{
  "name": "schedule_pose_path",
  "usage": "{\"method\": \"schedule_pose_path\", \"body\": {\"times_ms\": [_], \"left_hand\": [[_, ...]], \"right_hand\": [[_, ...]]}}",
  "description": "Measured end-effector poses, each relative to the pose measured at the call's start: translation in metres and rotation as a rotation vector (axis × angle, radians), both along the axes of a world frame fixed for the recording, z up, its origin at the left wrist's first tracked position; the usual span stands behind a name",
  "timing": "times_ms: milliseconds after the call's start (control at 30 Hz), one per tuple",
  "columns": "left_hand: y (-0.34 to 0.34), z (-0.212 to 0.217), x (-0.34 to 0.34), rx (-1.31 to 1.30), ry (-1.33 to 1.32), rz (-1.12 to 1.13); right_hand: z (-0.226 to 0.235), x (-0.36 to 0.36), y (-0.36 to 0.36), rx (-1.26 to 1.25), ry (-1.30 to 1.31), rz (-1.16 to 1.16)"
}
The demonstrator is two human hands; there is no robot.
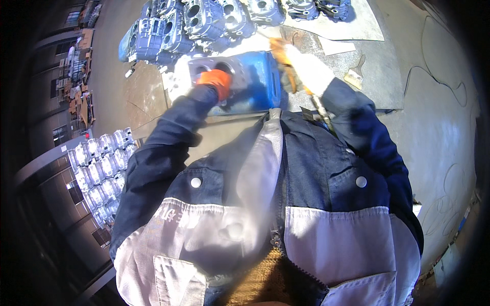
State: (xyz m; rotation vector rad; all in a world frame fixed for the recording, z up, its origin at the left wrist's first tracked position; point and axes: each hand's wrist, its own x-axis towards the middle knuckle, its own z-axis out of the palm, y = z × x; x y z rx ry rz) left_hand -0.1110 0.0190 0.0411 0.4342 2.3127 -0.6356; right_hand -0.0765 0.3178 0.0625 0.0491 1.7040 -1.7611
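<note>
Left hand [218, 81], orange glove, presses flat on the blue casting [240, 81] lying on the surface [357, 76] at 12 o'clock; fingers spread, not clenched. Right hand [298, 64], pale glove, closed around a thin tool [293, 81] at the casting's right edge. Best kept pinned, short strokes. Casting bores look empty. More castings [204, 20] at 11 o'clock; brush [356, 74] at 1 o'clock.

- My work surface is a grey metal plate [372, 76] laid over the concrete floor [439, 132].
- The blue casting [255, 79] sits on it, straight ahead of my chest.
- Beyond the blue casting, a row of grey castings [204, 20] stands at the far edge.
- Right of the blue casting lies a paintbrush [354, 75].
- Further right, a thin cable [439, 76] loops across the floor.
- Well left of the blue casting, more grey castings [102, 163] lie in rows.
</note>
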Motion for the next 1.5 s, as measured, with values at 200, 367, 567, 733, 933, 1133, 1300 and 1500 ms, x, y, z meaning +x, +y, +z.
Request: {"method": "schedule_pose_path", "body": {"times_ms": [200,367,567,733,933,1133,1300,1500], "left_hand": [[0.042,-0.04,0.045,0.078,0.077,0.057],[0.043,-0.033,0.052,-0.073,0.035,0.048],[0.011,-0.032,0.05,0.018,0.023,-0.111],[0.006,-0.027,0.049,0.007,0.031,-0.092],[0.011,-0.014,0.05,0.023,0.045,-0.17],[0.018,-0.004,0.049,0.009,0.029,-0.18],[0.017,-0.002,0.046,-0.016,0.01,-0.18],[0.002,-0.005,0.045,0.089,0.069,-0.255]], "right_hand": [[0.033,0.043,0.027,-0.181,0.249,0.411],[-0.041,0.063,0.104,-0.309,0.262,0.168],[-0.128,0.076,0.102,-0.648,-0.487,-0.158],[-0.127,0.079,0.088,-0.548,-0.39,-0.236],[-0.125,0.076,0.081,-0.468,-0.341,-0.212],[-0.124,0.079,0.077,-0.586,-0.479,-0.242],[-0.104,0.077,0.072,-0.479,-0.469,-0.257],[-0.102,0.086,0.074,-0.524,-0.504,-0.336]]}}
